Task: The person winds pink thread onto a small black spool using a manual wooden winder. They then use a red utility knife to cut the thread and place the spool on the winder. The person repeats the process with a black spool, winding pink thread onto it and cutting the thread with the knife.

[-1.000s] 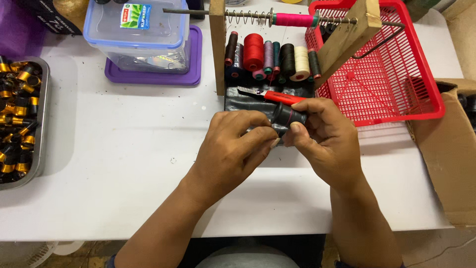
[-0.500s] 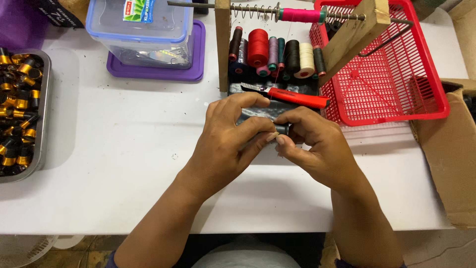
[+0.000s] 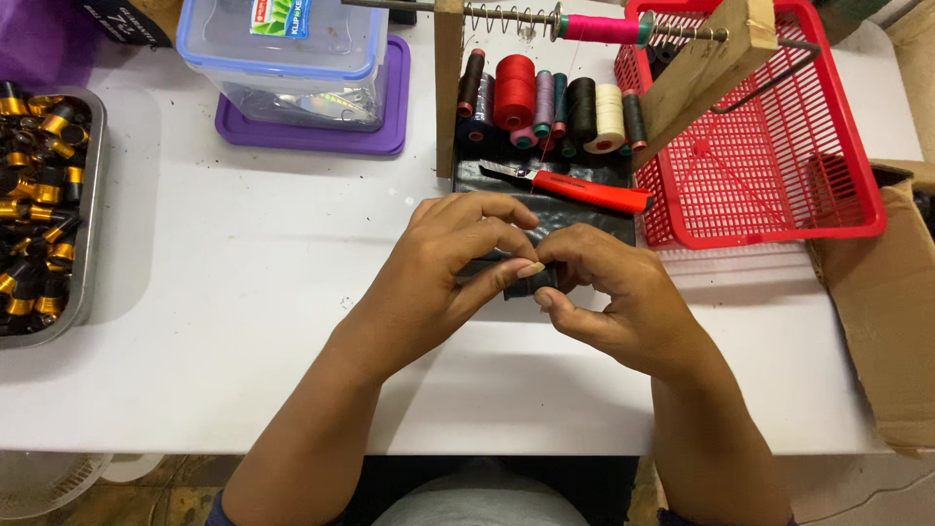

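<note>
Both my hands meet over the white table (image 3: 243, 292), pinching one small dark cylindrical piece (image 3: 531, 281) between them. My left hand (image 3: 443, 268) wraps it from the left with the thumb laid across its top. From the right, my right hand (image 3: 614, 292) grips the same piece with curled fingertips. Most of the piece is hidden by my fingers. Just beyond my hands lies a black mat (image 3: 575, 216), and on it a red-handled cutter (image 3: 575, 185) with its blade pointing left.
Several thread spools (image 3: 545, 102) stand behind the mat under a wooden frame (image 3: 696, 73) with a spring rod. A red plastic basket (image 3: 779, 166) sits at the right, a cardboard box (image 3: 881, 312) beyond it. A metal tray (image 3: 83, 234) of black-and-gold pieces lies far left; a clear lidded box (image 3: 292, 58) at the back.
My hands have drawn slightly nearer to me with the dark piece, fingers shifting around it. The view has tilted a little, so the things on the table sit higher in the frame.
</note>
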